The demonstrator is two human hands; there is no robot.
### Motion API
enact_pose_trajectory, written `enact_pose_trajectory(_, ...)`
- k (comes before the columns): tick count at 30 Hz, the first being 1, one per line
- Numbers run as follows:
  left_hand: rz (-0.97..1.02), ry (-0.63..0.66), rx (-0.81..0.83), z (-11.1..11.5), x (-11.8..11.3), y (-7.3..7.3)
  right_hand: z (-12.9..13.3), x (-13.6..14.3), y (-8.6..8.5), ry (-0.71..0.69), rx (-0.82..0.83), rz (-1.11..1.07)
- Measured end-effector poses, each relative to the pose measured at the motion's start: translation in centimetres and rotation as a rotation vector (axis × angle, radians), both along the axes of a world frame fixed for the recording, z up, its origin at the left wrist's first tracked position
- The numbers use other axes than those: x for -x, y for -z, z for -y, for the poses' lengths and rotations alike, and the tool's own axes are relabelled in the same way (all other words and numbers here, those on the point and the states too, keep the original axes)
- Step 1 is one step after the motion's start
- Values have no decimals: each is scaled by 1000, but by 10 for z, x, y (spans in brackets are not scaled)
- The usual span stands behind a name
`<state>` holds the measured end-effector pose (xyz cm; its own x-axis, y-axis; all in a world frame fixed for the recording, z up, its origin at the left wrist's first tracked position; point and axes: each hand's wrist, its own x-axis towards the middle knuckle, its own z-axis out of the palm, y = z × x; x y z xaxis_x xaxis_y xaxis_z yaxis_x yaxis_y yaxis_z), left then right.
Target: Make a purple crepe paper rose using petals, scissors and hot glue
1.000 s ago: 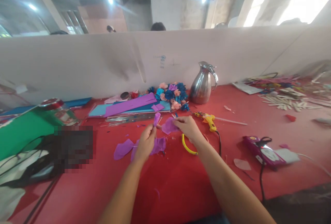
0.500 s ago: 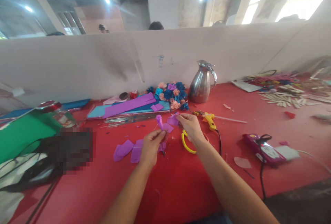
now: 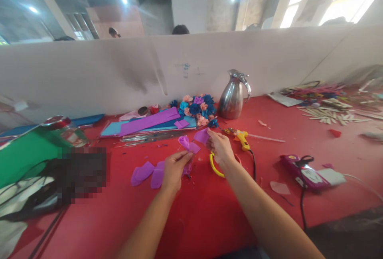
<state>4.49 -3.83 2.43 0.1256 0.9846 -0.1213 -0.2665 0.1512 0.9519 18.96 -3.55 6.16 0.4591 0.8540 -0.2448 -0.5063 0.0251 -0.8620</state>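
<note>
Fingers of left hand (image 3: 174,170) and right hand (image 3: 221,146) each in pinch. Red counter (image 3: 200,219) below. Steel jug (image 3: 231,99) standing beyond right hand. Yellow glue gun (image 3: 243,140) near same hand. Rolled purple flower (image 3: 186,144) in left pinch; single purple petal (image 3: 201,136) in right, just beside flower.

The left hand (image 3: 175,167) partly hid flat purple paper petals (image 3: 157,174); the right hand (image 3: 220,147) and wrist, a curved yellow band (image 3: 213,166). Teal print (image 3: 186,70) on the white partition (image 3: 254,51) (just short lines) was unreadably small. A flat green sheet (image 3: 26,157) ran past the left edge.
</note>
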Motion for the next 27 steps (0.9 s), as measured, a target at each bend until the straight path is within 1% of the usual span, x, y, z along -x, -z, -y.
enact_pose_trajectory(3,10,0,20,0,-1,0,2,8,2,-73,7,64)
enact_pose_trajectory(5,25,2,36,0,-2,-1,3,11,4,-101,-17,108)
enact_pose_trajectory(8,28,-8,53,0,-2,-3,2,10,5,-93,-67,141)
enact_pose_trajectory(11,21,-13,50,1,-3,-4,1,7,5,-75,-74,131)
enact_pose_trajectory(15,28,-12,49,1,-3,-3,3,13,6,-126,-64,147)
enact_pose_trajectory(20,-48,-18,7,-1,-2,-1,6,25,10,-165,-72,195)
enact_pose_trajectory(24,-111,-17,-12,-2,-1,1,6,26,13,-166,-100,221)
enact_pose_trajectory(27,-164,-46,-30,-1,0,-1,6,26,14,-169,-117,264)
